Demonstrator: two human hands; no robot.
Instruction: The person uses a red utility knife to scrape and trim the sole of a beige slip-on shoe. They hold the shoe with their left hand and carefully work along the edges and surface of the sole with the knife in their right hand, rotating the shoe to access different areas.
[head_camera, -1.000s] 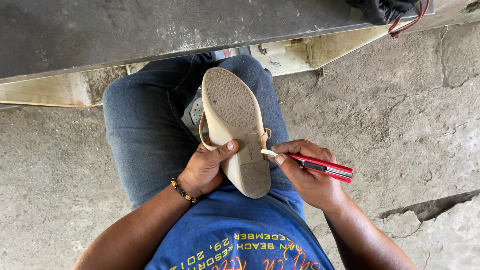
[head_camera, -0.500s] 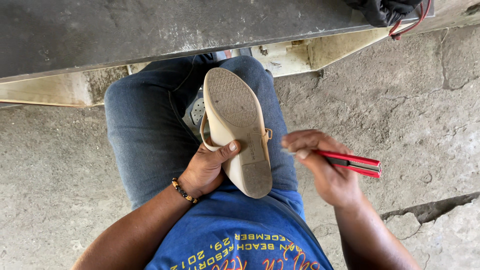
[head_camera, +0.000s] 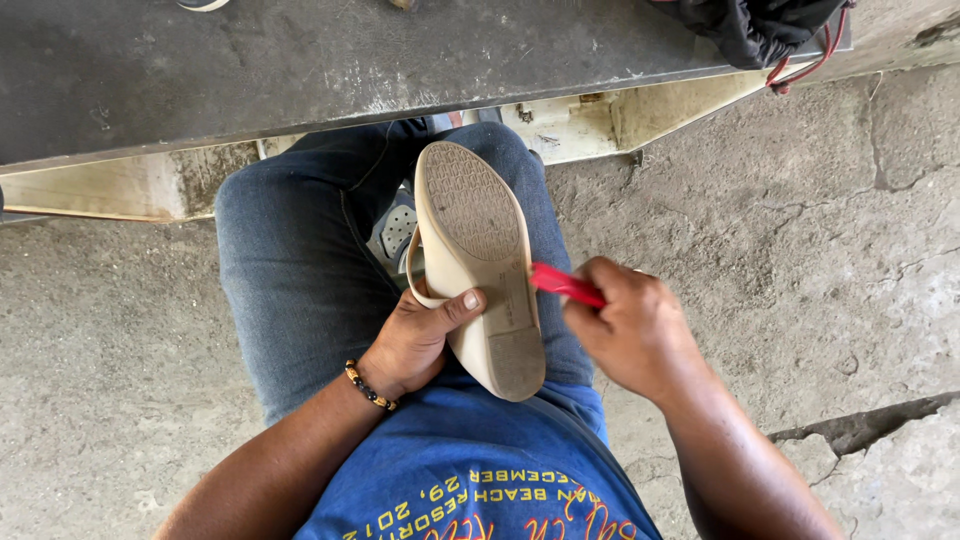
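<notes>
A beige shoe (head_camera: 478, 250) lies sole-up across my lap, toe pointing away from me. My left hand (head_camera: 418, 338) grips it from the left side, thumb pressed on the sole near the heel. My right hand (head_camera: 628, 325) is closed around a red tool (head_camera: 566, 284), whose tip touches the right edge of the sole at mid-length. Most of the tool is hidden inside my fist. A beaded bracelet (head_camera: 368, 386) circles my left wrist.
I sit in blue jeans (head_camera: 300, 270) on a rough concrete floor (head_camera: 780, 260). A dark slab (head_camera: 300, 70) on a pale frame runs across the top. A black bag with red cord (head_camera: 770, 35) rests at its right end. A crack (head_camera: 860, 425) splits the floor at the right.
My right hand swung out to the right with the red tool, then came back in and turned it, so its tip now meets the sole's right edge. The left hand kept its grip.
</notes>
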